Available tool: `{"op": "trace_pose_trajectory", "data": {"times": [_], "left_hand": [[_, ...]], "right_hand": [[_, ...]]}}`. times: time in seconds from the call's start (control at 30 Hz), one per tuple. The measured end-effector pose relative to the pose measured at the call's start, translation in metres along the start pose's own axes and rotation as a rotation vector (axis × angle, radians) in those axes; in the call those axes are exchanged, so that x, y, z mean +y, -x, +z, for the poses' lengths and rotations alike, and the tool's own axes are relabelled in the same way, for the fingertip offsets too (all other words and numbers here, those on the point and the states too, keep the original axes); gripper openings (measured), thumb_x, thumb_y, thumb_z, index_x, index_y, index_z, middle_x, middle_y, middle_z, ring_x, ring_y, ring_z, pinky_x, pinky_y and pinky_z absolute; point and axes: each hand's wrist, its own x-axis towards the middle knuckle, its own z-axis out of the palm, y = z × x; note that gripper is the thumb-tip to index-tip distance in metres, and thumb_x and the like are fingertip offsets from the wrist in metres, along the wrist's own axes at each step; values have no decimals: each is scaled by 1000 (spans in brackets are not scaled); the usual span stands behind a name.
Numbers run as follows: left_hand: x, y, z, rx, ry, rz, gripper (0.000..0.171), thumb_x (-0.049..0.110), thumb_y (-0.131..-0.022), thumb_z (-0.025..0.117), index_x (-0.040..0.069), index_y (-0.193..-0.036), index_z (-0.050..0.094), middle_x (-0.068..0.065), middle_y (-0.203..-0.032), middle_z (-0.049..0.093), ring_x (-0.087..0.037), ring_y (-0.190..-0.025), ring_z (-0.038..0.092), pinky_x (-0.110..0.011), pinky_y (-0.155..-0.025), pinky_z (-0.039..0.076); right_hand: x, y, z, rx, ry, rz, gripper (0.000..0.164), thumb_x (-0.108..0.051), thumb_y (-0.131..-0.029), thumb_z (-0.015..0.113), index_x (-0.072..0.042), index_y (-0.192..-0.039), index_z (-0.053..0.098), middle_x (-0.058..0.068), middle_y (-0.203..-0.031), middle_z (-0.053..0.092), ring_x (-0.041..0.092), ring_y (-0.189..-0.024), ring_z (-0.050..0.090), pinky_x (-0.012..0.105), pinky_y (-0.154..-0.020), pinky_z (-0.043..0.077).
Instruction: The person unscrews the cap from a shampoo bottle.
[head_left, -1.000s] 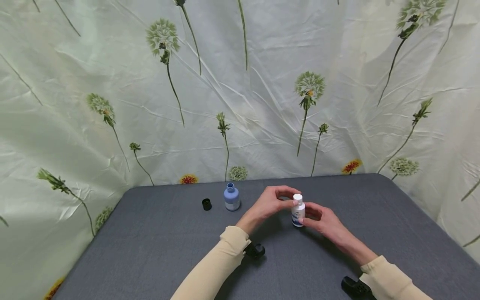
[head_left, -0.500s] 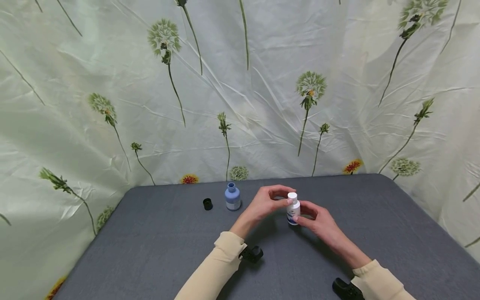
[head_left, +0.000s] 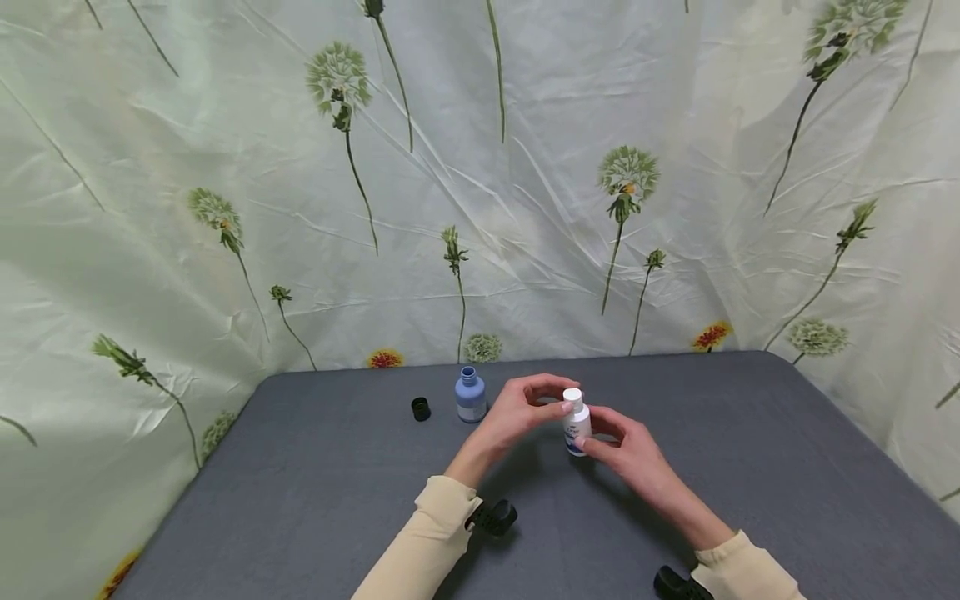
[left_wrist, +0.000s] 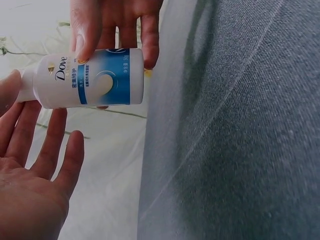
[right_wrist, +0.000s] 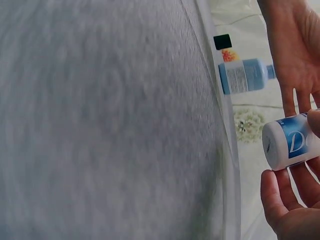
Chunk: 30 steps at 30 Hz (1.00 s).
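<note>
A small white Dove bottle (head_left: pixel 577 423) with a blue lower label stands nearly upright between my hands, close over the table. My left hand (head_left: pixel 517 410) pinches its white cap (head_left: pixel 572 397) between thumb and fingers. My right hand (head_left: pixel 632 455) grips the body of the bottle, thumb on the front and fingers round the far side. In the left wrist view the label of the bottle (left_wrist: pixel 95 80) faces the camera, and the other left fingers spread below it. The right wrist view shows the flat base of the bottle (right_wrist: pixel 274 146).
A blue bottle (head_left: pixel 471 402) stands uncapped near the back edge of the grey table (head_left: pixel 315 500). Left of it lies a black screw cap (head_left: pixel 421 408). Behind the table hangs a pale curtain (head_left: pixel 525 208) with a dandelion print.
Both hands have moved left with the white bottle, bringing it closer to the blue bottle. Their hold on cap and body looks the same. The head view has shifted slightly.
</note>
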Motion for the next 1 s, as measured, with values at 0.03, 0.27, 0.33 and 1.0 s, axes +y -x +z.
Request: {"op": "trace_pose_trajectory", "data": {"times": [0.03, 0.27, 0.33, 1.0], "left_hand": [[0, 1, -1, 2, 3, -2, 31, 14, -91, 72, 9, -122, 69, 1, -115, 69, -27, -104, 63, -34, -84, 51], [2, 12, -6, 12, 10, 0, 32, 11, -91, 71, 8, -123, 69, -1, -116, 69, -22, -102, 63, -33, -84, 50], [3, 15, -7, 9, 11, -2, 32, 11, -91, 71, 8, -123, 68, -1, -116, 69, -22, -102, 64, -33, -84, 50], [9, 35, -19, -15, 19, -24, 35, 13, -92, 70, 7, -126, 66, -2, -121, 67, -24, -105, 63, -35, -87, 51]], "right_hand": [[-1, 1, 1, -1, -5, -2, 52, -22, -90, 74, -2, -134, 56, 15, -127, 61, 30, -116, 57, 46, -93, 49], [-6, 3, 12, 6, -17, 2, 50, -20, -89, 75, -3, -133, 58, 13, -124, 63, 28, -114, 58, 44, -92, 49], [-6, 4, 14, 7, -18, 1, 49, -19, -88, 76, -3, -132, 59, 12, -122, 64, 27, -113, 59, 41, -91, 50], [-16, 12, 29, -11, -73, 7, 46, -17, -87, 77, -5, -129, 62, 9, -117, 66, 23, -108, 60, 32, -85, 50]]}}
